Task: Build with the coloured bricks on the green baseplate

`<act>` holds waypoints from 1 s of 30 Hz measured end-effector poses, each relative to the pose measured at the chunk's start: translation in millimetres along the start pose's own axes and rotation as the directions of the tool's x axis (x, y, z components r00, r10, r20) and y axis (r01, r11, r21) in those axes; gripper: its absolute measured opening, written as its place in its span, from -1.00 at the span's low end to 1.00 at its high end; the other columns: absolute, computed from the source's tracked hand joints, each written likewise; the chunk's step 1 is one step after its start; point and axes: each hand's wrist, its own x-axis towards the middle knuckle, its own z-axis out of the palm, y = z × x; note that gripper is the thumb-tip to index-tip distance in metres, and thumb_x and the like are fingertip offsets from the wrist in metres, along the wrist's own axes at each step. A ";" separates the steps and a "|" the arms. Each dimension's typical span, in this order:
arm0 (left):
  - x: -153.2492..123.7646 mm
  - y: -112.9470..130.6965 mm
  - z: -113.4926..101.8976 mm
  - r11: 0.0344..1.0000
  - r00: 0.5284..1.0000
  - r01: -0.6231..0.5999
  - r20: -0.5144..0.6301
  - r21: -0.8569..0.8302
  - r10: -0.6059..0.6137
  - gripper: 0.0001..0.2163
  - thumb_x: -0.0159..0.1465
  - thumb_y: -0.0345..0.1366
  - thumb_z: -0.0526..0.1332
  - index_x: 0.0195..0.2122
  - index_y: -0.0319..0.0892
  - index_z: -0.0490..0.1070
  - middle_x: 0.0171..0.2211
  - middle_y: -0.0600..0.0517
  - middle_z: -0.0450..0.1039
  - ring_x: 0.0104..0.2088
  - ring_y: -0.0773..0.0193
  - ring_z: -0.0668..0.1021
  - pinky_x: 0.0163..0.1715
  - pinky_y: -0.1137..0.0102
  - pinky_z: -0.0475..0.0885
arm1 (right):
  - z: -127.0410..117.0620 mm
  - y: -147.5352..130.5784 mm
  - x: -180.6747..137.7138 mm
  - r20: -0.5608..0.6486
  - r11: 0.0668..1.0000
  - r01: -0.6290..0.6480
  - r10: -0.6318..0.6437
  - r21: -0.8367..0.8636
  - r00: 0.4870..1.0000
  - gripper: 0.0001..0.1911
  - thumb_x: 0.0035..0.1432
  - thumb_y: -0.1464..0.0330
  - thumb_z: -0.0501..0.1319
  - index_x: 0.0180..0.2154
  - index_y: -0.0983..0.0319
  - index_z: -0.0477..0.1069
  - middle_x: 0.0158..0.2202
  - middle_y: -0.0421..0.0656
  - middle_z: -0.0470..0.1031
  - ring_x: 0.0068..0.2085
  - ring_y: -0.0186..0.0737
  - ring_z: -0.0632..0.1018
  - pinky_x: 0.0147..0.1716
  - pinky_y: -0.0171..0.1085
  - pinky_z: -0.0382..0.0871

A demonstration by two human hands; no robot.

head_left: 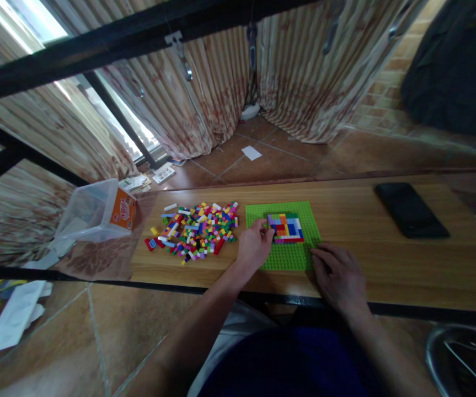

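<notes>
A green studded baseplate [291, 259] lies on the wooden bench. Joined to its studs is a flat rectangular patch of coloured building bricks [289, 229], in red, orange, blue, white and purple. My left hand [254, 245] reaches over the plate's left side. Its thumb and index finger are pinched together at the patch's left edge; whatever is between them is too small to make out. At the plate's lower right edge rests my right hand [341, 275], fingers extended, fingertips touching the plate's border and holding nothing.
Left of the baseplate spreads a heap of loose bricks [202, 229]. A clear plastic tub [91, 212] with an orange label stands beyond the bench's left end. A black phone [411, 209] lies on the right. A dark metal bar [138, 44] crosses above.
</notes>
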 end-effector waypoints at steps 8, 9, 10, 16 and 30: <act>12.2 -1.5 3.7 0.999 0.998 0.040 0.042 -0.010 -0.040 -0.70 0.22 -0.31 0.30 -0.02 -0.21 0.45 -0.33 0.00 0.60 -0.31 0.23 0.60 -0.26 0.38 0.46 | 0.7 1.7 -1.5 0.014 1.000 -0.004 0.004 0.005 1.000 -0.81 0.23 0.36 0.17 -0.16 0.20 0.53 -0.09 -0.04 0.53 -0.08 -0.09 0.52 -0.09 -0.06 0.43; 14.0 -1.3 2.8 0.999 0.997 0.052 0.051 -0.013 -0.052 -0.69 0.20 -0.31 0.31 -0.02 -0.22 0.45 -0.33 0.00 0.60 -0.31 0.24 0.61 -0.27 0.38 0.46 | 1.0 2.0 -1.7 0.013 1.000 -0.002 0.002 0.006 1.000 -0.81 0.23 0.36 0.18 -0.17 0.20 0.53 -0.09 -0.04 0.53 -0.09 -0.09 0.52 -0.09 -0.07 0.43; 15.7 -1.0 1.9 0.998 0.996 0.066 0.060 -0.015 -0.065 -0.67 0.18 -0.32 0.33 -0.02 -0.23 0.45 -0.33 -0.01 0.60 -0.32 0.24 0.61 -0.27 0.38 0.46 | 1.3 2.4 -1.9 0.010 1.000 -0.002 0.001 0.006 1.000 -0.81 0.23 0.36 0.18 -0.17 0.20 0.53 -0.09 -0.04 0.53 -0.09 -0.09 0.52 -0.10 -0.07 0.43; 22.2 -0.2 1.0 0.994 0.991 0.106 0.086 -0.020 -0.104 -0.66 0.13 -0.32 0.37 -0.07 -0.24 0.47 -0.35 -0.01 0.60 -0.35 0.24 0.60 -0.32 0.40 0.45 | 1.5 2.8 -2.3 0.010 1.000 -0.006 0.006 0.003 1.000 -0.82 0.22 0.36 0.19 -0.17 0.19 0.54 -0.08 -0.05 0.54 -0.09 -0.09 0.53 -0.10 -0.06 0.44; 20.9 -1.5 1.0 0.997 0.993 0.070 0.094 0.039 -0.073 -0.74 0.15 -0.25 0.36 -0.15 -0.20 0.50 -0.37 0.01 0.59 -0.36 0.24 0.60 -0.32 0.39 0.45 | 2.7 5.3 -3.5 0.005 1.000 -0.003 0.003 0.000 1.000 -0.79 0.23 0.32 0.17 -0.18 0.18 0.55 -0.10 -0.04 0.54 -0.11 -0.07 0.52 -0.11 -0.04 0.43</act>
